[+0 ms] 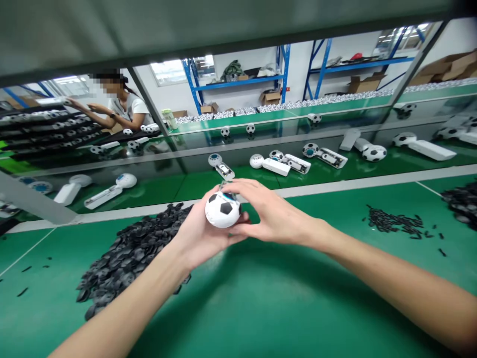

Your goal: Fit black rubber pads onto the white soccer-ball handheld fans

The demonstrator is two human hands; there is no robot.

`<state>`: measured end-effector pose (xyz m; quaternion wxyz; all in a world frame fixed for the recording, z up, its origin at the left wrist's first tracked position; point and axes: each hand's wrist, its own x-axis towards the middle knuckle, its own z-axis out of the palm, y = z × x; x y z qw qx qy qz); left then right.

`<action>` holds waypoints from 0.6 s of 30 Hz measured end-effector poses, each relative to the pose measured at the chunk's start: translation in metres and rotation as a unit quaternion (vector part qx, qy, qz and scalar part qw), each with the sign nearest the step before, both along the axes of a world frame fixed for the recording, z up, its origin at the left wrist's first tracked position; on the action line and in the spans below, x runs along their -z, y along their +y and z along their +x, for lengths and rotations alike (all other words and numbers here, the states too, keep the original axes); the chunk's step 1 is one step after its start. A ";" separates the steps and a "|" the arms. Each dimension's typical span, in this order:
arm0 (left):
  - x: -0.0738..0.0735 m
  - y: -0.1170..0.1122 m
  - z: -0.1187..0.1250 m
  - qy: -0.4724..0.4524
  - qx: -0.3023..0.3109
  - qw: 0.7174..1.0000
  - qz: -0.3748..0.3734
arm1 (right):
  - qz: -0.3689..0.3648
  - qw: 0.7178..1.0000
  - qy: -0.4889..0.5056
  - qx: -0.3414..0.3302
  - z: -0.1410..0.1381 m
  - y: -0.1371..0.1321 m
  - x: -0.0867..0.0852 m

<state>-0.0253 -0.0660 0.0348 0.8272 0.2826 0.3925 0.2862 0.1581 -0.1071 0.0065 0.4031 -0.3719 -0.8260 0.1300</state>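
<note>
Reaching forward, left hand (201, 231) and right hand (278, 214) curl fingers (248, 188) around 1 football-patterned ball (219, 214).

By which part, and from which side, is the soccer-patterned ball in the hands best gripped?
Probably cup the ball by its rounded side, left hand coming from the left: its curve suits a palm, leaving the top for the right hand.

A football-patterned ball (222, 214) is partly hiding the left hand (197, 233), whose forearm (134, 308) is covering some black pieces (136, 248), while the right edge is cropping another pile (463, 203).
</note>
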 end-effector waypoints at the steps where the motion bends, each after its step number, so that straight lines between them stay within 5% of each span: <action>1: 0.001 -0.005 0.002 -0.005 0.021 1.000 -0.009 | -0.002 1.000 0.009 0.010 -0.001 0.000 0.001; 7: 0.011 -0.018 0.005 0.039 0.161 0.986 0.008 | -0.082 0.993 0.017 0.084 0.004 -0.022 0.009; 12: 0.012 -0.020 -0.002 0.048 0.345 0.933 0.091 | -0.061 0.975 0.142 0.162 0.021 -0.066 0.008; 15: 0.014 -0.012 -0.012 0.098 0.343 0.923 0.143 | -0.113 0.924 0.285 0.227 0.045 -0.102 0.005; 18: 0.031 0.011 -0.022 0.136 0.296 0.934 0.145 | -0.130 0.838 0.442 0.293 0.077 -0.143 0.012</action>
